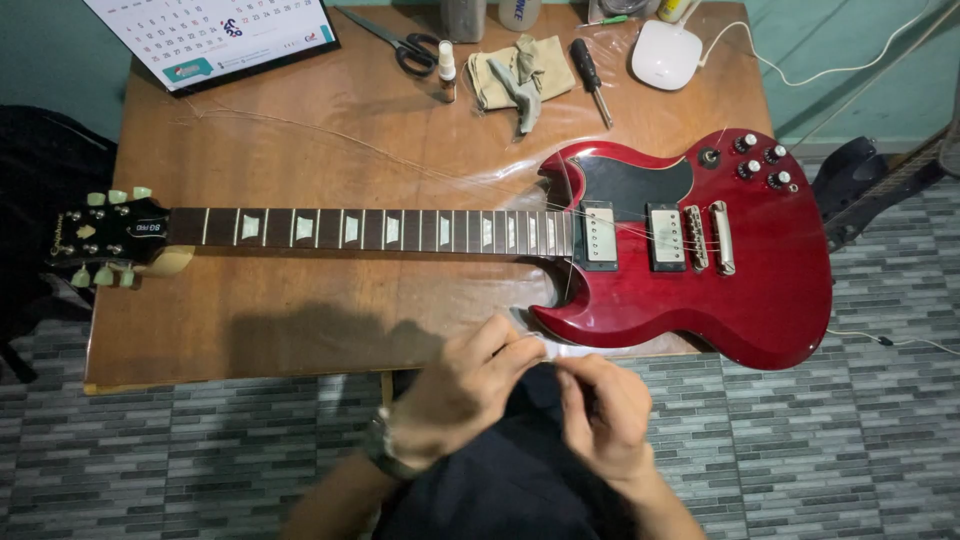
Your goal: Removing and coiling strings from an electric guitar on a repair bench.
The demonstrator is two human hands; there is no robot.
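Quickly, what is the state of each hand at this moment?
Left hand: fingers pinched shut on a thin guitar string.
Right hand: fingers curled closed, apparently pinching the same string; the grip itself cannot be told.

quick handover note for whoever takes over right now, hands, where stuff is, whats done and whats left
Left hand and right hand: together at the table's near edge, fingertips pinching what looks like a thin guitar string that runs up to the body.
Red electric guitar: flat on the wooden table, headstock to the left.
Back edge: scissors, small bottle, cloth, screwdriver.
Done: strings appear off the fretboard; loose wire lies across the table.
Left: fretboard is bare, so stringing remains.
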